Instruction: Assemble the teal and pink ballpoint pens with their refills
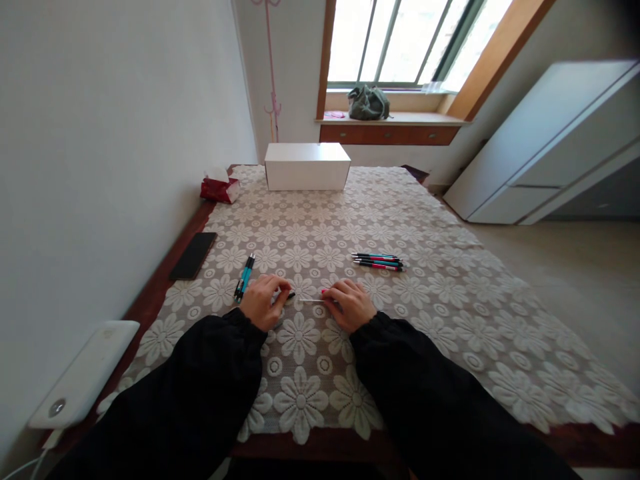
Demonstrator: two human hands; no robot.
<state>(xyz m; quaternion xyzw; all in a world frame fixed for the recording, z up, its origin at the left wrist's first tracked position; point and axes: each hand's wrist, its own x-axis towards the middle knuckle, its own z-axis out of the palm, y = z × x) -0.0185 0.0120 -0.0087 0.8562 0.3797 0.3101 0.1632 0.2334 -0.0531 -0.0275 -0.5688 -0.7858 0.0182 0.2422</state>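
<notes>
My left hand (264, 301) is closed in a pinch on a small black pen part (291, 295), whose end pokes out toward the right. Opposite it, my right hand (351, 305) grips a pen piece with a bit of red showing, and a thin whitish pen refill (311, 301) points left from its fingers. A gap separates the two pieces. Just left of my left hand lie blue and black pens (245, 278), side by side. Beyond my right hand rests a group of several blue, red and black pens (379, 261). My fingers hide most of both held pieces.
A flowered lace tablecloth (300, 400) covers the table. At its far end stands a white box (307, 167). Along the left edge are a red tissue pack (220, 189), a dark phone (193, 256) and a white power strip-like device (85, 373) with a cable.
</notes>
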